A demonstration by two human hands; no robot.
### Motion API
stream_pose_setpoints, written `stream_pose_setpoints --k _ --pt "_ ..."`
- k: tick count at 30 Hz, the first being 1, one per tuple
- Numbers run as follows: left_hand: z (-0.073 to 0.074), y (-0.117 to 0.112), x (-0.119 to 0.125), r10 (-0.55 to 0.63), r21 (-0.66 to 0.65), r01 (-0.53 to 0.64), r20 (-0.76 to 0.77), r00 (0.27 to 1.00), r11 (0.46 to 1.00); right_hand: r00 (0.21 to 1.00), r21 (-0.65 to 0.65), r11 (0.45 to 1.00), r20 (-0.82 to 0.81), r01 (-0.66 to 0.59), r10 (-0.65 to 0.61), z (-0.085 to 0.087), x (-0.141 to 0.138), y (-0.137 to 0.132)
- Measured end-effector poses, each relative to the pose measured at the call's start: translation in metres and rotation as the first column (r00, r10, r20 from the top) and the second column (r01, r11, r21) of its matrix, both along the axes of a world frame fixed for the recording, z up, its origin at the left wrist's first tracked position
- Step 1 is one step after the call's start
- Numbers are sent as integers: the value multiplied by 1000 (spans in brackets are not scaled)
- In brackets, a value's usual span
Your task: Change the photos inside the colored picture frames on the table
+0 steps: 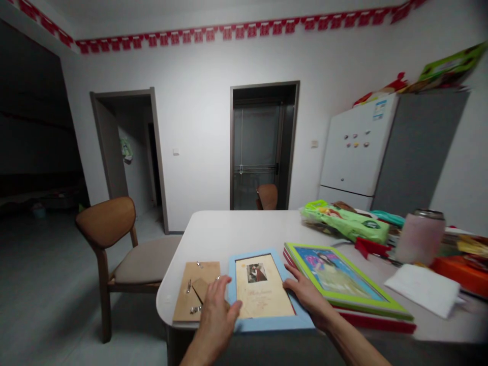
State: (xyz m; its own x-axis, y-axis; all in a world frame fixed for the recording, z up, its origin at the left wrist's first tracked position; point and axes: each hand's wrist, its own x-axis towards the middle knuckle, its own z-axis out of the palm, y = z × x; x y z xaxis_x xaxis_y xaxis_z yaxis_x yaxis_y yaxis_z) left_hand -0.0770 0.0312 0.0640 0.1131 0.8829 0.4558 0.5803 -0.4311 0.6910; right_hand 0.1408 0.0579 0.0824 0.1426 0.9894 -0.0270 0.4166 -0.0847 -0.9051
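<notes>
A light blue picture frame [274, 323] lies face up at the table's near edge, with a cream printed sheet [263, 300] and a small photo [256, 273] inside. My right hand [307, 297] grips its right side, thumb and a finger on the blue border. Over the left side, my left hand [217, 315] is open, its fingers loosely apart and the thumb by the frame's left border. Under that hand lies a brown backing board [183, 295] with metal clips and a stand flap, partly hidden by the fingers.
Right of the blue frame, a green picture frame [375, 300] lies on red ones [377, 321]. Beyond are a green package [346, 223], a pink jar [420, 236] and white tissue [425, 287]. A chair [143, 259] stands left of the white table [244, 229]; a fridge [354, 147] is behind.
</notes>
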Motion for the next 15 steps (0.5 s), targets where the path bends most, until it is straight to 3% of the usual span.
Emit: stream_pose_setpoints --k 2,5,10,12,15 --pt "7 -9 28 -128 14 127 27 991 992 978 62 998 -205 -19 32 14 -7 -9" --pt "21 -16 57 -216 35 215 26 976 976 940 113 993 -339 -10 48 31 -16 -20" --pt "46 -17 64 -278 176 295 -116 954 939 901 90 994 -423 -66 98 37 -18 -22" --pt "52 -14 53 -215 239 232 -98 972 943 905 99 992 -409 -83 116 29 -13 -17" --pt "52 -5 23 5 236 -21 69 998 971 976 85 994 -199 -73 88 11 -1 -6"
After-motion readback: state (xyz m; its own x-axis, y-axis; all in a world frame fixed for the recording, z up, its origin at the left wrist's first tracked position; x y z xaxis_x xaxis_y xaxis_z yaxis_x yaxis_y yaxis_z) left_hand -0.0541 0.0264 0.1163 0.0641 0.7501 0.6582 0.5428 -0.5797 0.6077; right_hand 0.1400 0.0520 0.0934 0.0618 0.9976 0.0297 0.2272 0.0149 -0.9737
